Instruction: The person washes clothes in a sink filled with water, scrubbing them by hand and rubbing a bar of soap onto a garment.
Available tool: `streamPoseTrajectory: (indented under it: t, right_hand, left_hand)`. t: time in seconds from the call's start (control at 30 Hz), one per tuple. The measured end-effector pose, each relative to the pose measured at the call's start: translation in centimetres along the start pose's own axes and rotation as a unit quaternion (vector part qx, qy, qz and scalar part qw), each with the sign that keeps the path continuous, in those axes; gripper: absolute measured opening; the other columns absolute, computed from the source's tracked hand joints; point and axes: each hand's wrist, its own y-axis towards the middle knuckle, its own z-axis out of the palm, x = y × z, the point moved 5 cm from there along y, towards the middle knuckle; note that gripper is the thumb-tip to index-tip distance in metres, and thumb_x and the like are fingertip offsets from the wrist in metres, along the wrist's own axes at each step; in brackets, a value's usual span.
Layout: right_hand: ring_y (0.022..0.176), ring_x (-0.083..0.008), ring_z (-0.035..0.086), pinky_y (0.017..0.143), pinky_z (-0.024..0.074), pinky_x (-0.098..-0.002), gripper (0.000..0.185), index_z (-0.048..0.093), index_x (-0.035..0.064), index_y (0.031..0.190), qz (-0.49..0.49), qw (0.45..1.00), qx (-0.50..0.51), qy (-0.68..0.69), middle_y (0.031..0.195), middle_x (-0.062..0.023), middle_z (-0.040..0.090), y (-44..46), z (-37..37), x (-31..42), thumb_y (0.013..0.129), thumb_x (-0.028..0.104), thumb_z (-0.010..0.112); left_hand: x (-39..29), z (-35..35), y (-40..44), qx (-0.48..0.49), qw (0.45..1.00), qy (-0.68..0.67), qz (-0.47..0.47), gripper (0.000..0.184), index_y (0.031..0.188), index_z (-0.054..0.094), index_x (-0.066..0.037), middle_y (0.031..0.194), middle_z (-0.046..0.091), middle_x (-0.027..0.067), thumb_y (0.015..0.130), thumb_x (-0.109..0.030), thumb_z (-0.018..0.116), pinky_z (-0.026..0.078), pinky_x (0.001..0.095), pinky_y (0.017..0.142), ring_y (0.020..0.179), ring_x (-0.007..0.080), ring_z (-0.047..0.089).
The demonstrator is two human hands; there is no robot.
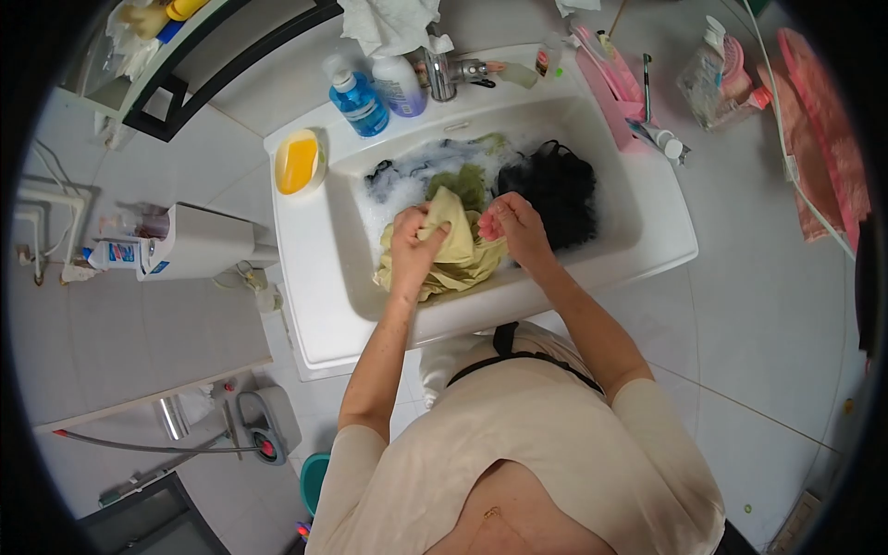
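Over the white sink, my left hand grips a yellow-green cloth, with part of it raised between thumb and fingers. My right hand is closed at the cloth's right side around a small pink thing, perhaps a brush or scrubber; its shape is mostly hidden. Soapy water with white suds surrounds the cloth. Black fabric lies in the right part of the basin. Darker green wet fabric shows behind the yellow-green cloth.
A yellow soap bar sits in a dish at the sink's left corner. Behind the basin stand a blue bottle, a white bottle and the faucet. A pink holder and a tube are at the right rim.
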Motion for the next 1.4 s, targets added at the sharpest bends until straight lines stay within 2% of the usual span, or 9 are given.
streamPoseTrajectory:
  t: [0.07,0.3,0.5,0.6,0.77,1.0,1.13,1.27,1.4]
  right_hand:
    - [0.078,-0.0094,0.056,0.064,0.0451,-0.0229,0.017,0.051,0.004,0.103,-0.026,1.0,-0.007,-0.001,0.083,-0.0021,0.059,-0.5,0.9,0.9,0.09,0.015,0.051]
    - [0.064,-0.0069,0.05,0.055,0.0423,-0.0245,0.014,0.052,0.0029,0.081,0.044,0.994,0.084,-0.055,0.069,0.0009,0.052,0.5,2.2,1.1,0.084,0.016,0.057]
    - [0.058,-0.0051,0.046,0.053,0.0394,-0.0216,0.008,0.053,0.0039,0.076,-0.051,0.991,0.044,-0.113,0.066,0.0032,0.05,0.5,2.5,1.5,0.084,0.006,0.054]
    - [0.056,-0.0076,0.045,0.052,0.0402,-0.0256,0.006,0.053,0.003,0.077,-0.16,0.962,-0.001,-0.223,0.064,0.0003,0.048,0.5,3.2,1.5,0.083,0.005,0.052]
    - [0.07,-0.0345,0.056,0.061,0.0441,-0.0391,0.014,0.055,0.0021,0.078,-0.201,0.951,0.002,-0.237,0.073,-0.0181,0.056,0.4,3.7,1.1,0.078,0.016,0.054]
    - [0.063,-0.0339,0.057,0.054,0.0426,-0.0444,0.013,0.052,0.0039,0.065,-0.27,0.888,-0.029,-0.372,0.066,-0.0146,0.057,0.1,3.7,0.7,0.073,0.014,0.056]
    - [0.062,-0.0334,0.056,0.053,0.0424,-0.0436,0.015,0.05,0.0047,0.061,-0.234,0.908,0.021,-0.347,0.063,-0.0139,0.055,0.5,3.1,1.5,0.072,0.013,0.056]
    - [0.061,-0.0329,0.057,0.053,0.0441,-0.0412,0.013,0.055,0.0058,0.065,-0.283,0.883,0.019,-0.374,0.063,-0.0132,0.056,0.5,4.1,0.3,0.073,0.015,0.057]
    - [0.059,-0.0325,0.056,0.053,0.0441,-0.0403,0.012,0.055,0.0061,0.064,-0.291,0.901,0.022,-0.32,0.061,-0.0126,0.055,2.0,3.7,0.8,0.073,0.014,0.056]
  left_hand:
    - [1.9,0.1,-0.6,0.01,0.965,-0.169,-0.198,0.019,0.068,0.049,-0.003,0.084,0.06,0.0018,0.076,-0.001,0.067,0.042,0.0235,0.064,0.073,0.0081,0.049]
    - [0.6,1.0,-0.1,0.064,0.978,-0.17,-0.104,0.014,0.086,0.052,-0.005,0.079,0.055,-0.0024,0.079,0.0,0.063,0.042,0.0185,0.065,0.07,0.0045,0.049]
    - [-1.1,1.4,-0.1,-0.004,0.884,-0.384,-0.266,0.018,0.094,0.053,-0.005,0.081,0.053,-0.0016,0.078,0.002,0.058,0.042,0.0205,0.074,0.078,0.0073,0.051]
    - [-1.2,2.2,0.0,-0.054,0.928,-0.311,-0.197,0.025,0.099,0.055,-0.005,0.083,0.055,-0.0006,0.076,0.0,0.061,0.04,0.0217,0.077,0.082,0.008,0.049]
    - [-4.7,4.2,-0.6,-0.066,0.981,0.148,0.104,0.032,0.06,0.051,0.0,0.056,0.045,0.0102,0.085,-0.019,0.06,0.039,0.0303,0.051,0.051,0.0187,0.044]
    - [-1.0,3.6,0.5,-0.089,0.979,0.172,-0.064,0.032,0.065,0.056,-0.003,0.058,0.053,0.0168,0.09,-0.023,0.051,0.041,0.0388,0.05,0.052,0.034,0.051]
    - [-2.3,5.2,-0.9,-0.066,0.967,0.228,0.097,0.03,0.069,0.058,-0.003,0.059,0.054,0.0172,0.091,-0.021,0.048,0.042,0.0385,0.051,0.052,0.0331,0.051]
    - [2.2,2.8,0.9,-0.077,0.977,0.159,-0.119,0.035,0.07,0.058,-0.001,0.059,0.054,0.0176,0.091,-0.027,0.048,0.043,0.0409,0.053,0.052,0.0348,0.052]
    - [-1.0,4.7,-0.7,-0.076,0.984,0.161,-0.001,0.036,0.079,0.061,0.0,0.063,0.055,0.0208,0.093,-0.029,0.047,0.045,0.0371,0.057,0.055,0.0355,0.051]
